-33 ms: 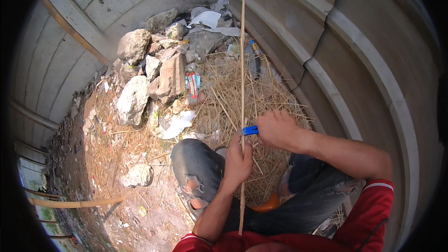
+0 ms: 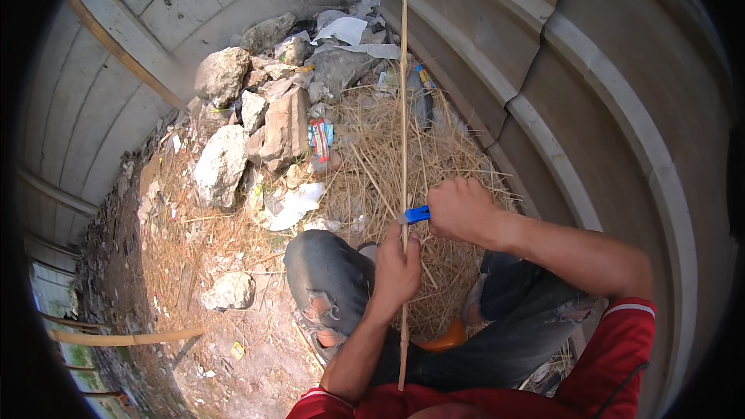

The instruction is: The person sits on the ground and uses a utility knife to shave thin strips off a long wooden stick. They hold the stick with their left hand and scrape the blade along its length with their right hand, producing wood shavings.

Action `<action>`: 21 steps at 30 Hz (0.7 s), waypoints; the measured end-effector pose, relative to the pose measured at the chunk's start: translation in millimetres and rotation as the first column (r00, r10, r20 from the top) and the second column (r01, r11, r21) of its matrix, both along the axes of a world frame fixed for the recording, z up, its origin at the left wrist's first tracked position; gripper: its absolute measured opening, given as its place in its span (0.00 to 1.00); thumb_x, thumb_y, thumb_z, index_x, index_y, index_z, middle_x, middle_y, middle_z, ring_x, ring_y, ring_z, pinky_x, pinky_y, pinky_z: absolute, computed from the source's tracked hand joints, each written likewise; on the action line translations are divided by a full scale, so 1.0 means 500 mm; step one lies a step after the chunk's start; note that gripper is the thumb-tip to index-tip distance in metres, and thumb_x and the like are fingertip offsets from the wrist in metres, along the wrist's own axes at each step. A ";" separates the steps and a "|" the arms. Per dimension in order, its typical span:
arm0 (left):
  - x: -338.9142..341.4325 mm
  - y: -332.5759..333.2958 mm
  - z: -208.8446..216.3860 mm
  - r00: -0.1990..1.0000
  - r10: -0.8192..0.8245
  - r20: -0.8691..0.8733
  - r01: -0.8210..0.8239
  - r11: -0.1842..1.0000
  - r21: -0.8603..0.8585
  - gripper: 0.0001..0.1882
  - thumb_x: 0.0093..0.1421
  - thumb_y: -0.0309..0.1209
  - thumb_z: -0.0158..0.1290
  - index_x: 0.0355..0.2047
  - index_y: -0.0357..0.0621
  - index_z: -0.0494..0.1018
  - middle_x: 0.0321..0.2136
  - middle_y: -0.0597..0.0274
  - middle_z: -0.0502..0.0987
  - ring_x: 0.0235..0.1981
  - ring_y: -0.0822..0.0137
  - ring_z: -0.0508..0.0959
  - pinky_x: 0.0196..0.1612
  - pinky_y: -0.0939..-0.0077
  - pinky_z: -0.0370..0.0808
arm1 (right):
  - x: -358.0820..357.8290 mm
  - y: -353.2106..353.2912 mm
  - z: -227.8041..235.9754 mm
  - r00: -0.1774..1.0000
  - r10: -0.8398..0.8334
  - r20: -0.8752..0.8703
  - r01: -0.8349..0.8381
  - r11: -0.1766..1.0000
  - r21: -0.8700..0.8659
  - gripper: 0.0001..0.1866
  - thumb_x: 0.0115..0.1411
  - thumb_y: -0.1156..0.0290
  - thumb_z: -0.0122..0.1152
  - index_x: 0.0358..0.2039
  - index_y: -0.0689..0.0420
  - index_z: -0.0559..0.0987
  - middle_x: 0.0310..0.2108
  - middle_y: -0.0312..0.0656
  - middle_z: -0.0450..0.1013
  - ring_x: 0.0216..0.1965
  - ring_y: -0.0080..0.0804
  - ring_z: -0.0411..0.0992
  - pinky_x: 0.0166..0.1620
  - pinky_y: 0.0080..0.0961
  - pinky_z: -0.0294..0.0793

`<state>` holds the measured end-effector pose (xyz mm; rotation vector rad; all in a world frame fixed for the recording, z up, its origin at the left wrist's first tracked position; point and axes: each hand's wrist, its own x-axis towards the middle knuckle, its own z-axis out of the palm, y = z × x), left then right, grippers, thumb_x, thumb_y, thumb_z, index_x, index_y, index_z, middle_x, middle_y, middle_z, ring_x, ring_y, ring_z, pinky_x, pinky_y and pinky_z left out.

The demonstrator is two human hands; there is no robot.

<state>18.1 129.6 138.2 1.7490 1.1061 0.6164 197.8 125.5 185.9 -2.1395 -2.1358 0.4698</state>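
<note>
A long, thin pale wooden stick (image 2: 403, 109) stretches from near my lap toward the far wall. My left hand (image 2: 397, 270) is closed round its lower part, thumb pointing away from me. In the fist of my right hand (image 2: 464, 208) is a blue utility knife (image 2: 417, 214). Its short blade meets the stick just beyond my left thumb. My fingers partly hide the knife's handle.
Loose straw (image 2: 372, 155) covers the ground between my legs and beyond. Rocks (image 2: 221, 163) and scraps of litter are heaped ahead to the left. A corrugated metal wall (image 2: 613, 101) rises close on the right. Something orange (image 2: 446, 337) lies partly under my leg.
My right hand and the knife have shifted very slightly away from me. My left hand keeps its grip on the stick.
</note>
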 end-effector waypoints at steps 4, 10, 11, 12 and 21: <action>0.007 -0.002 0.015 0.999 -0.031 -0.019 0.032 0.999 0.031 0.17 0.69 0.30 0.45 0.53 0.30 0.66 0.22 0.37 0.73 0.26 0.38 0.78 0.29 0.50 0.69 | 0.023 0.029 -0.024 0.999 -0.001 0.053 -0.002 0.998 0.060 0.14 0.50 0.65 0.63 0.30 0.64 0.83 0.29 0.56 0.77 0.36 0.58 0.78 0.42 0.49 0.77; 0.009 -0.021 0.024 0.995 -0.066 -0.077 0.063 0.997 -0.038 0.19 0.69 0.29 0.45 0.56 0.30 0.64 0.18 0.39 0.73 0.22 0.37 0.77 0.28 0.48 0.70 | 0.078 0.081 -0.055 0.976 -0.097 0.195 0.064 0.983 0.172 0.11 0.55 0.68 0.57 0.30 0.62 0.83 0.31 0.56 0.79 0.37 0.56 0.80 0.39 0.48 0.79; 0.010 -0.030 0.020 0.992 -0.096 -0.085 0.094 0.995 -0.031 0.20 0.68 0.29 0.45 0.57 0.30 0.63 0.17 0.39 0.74 0.22 0.37 0.77 0.28 0.47 0.71 | 0.097 0.098 -0.047 0.965 -0.154 0.211 0.123 0.980 0.156 0.12 0.57 0.68 0.55 0.30 0.61 0.83 0.31 0.55 0.80 0.37 0.56 0.80 0.38 0.47 0.80; 0.011 -0.037 0.016 0.987 -0.124 -0.097 0.123 0.992 -0.018 0.20 0.68 0.28 0.45 0.58 0.30 0.63 0.17 0.39 0.74 0.22 0.37 0.78 0.28 0.47 0.71 | 0.117 0.110 -0.047 0.952 -0.221 0.210 0.187 0.968 0.167 0.12 0.58 0.69 0.55 0.31 0.62 0.83 0.32 0.56 0.80 0.37 0.56 0.81 0.39 0.48 0.80; 0.022 -0.084 0.038 0.960 -0.250 -0.127 0.236 0.965 -0.117 0.19 0.68 0.27 0.44 0.57 0.32 0.64 0.22 0.35 0.76 0.29 0.34 0.79 0.32 0.50 0.73 | 0.301 0.179 -0.057 0.822 -0.522 0.227 0.435 0.834 0.340 0.12 0.57 0.71 0.55 0.34 0.62 0.84 0.35 0.57 0.80 0.38 0.55 0.81 0.41 0.47 0.80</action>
